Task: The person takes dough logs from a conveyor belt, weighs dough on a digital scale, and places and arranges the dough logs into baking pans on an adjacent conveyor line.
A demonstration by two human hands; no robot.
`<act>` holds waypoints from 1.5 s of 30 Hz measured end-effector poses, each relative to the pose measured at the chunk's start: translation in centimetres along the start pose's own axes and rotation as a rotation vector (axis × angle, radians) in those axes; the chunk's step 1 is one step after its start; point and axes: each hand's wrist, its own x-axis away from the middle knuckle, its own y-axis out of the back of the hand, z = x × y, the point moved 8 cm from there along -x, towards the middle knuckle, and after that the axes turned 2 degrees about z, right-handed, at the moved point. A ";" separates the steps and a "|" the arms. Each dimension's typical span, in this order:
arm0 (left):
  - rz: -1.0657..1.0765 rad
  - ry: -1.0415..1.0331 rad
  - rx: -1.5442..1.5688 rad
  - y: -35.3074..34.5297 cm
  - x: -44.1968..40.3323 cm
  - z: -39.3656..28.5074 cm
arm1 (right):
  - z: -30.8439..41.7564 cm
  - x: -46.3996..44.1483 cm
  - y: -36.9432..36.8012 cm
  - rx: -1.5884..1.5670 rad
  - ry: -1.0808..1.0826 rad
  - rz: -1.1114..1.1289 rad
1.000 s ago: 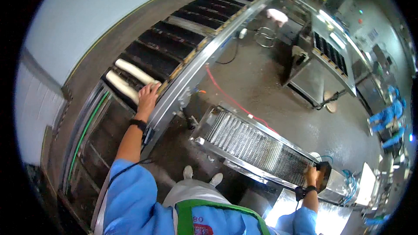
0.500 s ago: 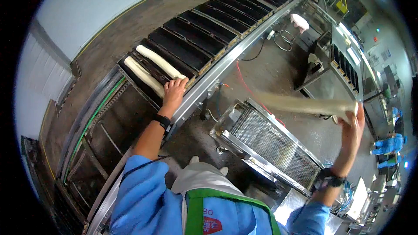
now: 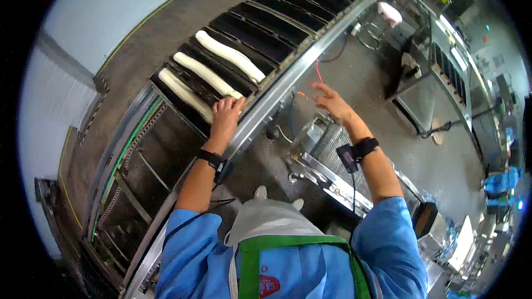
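Three pale dough logs lie in black pans on the conveyor: one dough log (image 3: 184,93) at the near left, a second dough log (image 3: 204,73) beside it, and a third dough log (image 3: 230,55) farther up. My left hand (image 3: 225,115) rests palm down at the near ends of the first two, its fingers laid out over the second log's end. Above the floor, right of the conveyor rail, my right hand (image 3: 331,102) hangs with its fingers apart and holds nothing.
More black pans (image 3: 271,19) line the conveyor, edged by a metal rail (image 3: 293,75). A mesh-belt machine (image 3: 338,147) stands at my right front. Farther right are a metal table (image 3: 424,97) with pans and a person in blue (image 3: 500,184).
My right hand has swung left from the far right and let go of a dough log. A third log now lies in a pan. My left hand has barely moved.
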 end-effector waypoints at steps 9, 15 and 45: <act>0.022 -0.153 -0.119 -3.6 1.2 3.5 | -20.2 24.2 14.3 0.849 -0.327 -0.438; 0.103 -0.198 -0.237 -3.2 3.5 4.9 | -23.6 40.7 17.3 0.883 -0.814 -0.679; 0.209 0.154 -0.168 3.6 10.6 5.1 | -16.3 48.4 30.5 0.783 -0.425 -0.857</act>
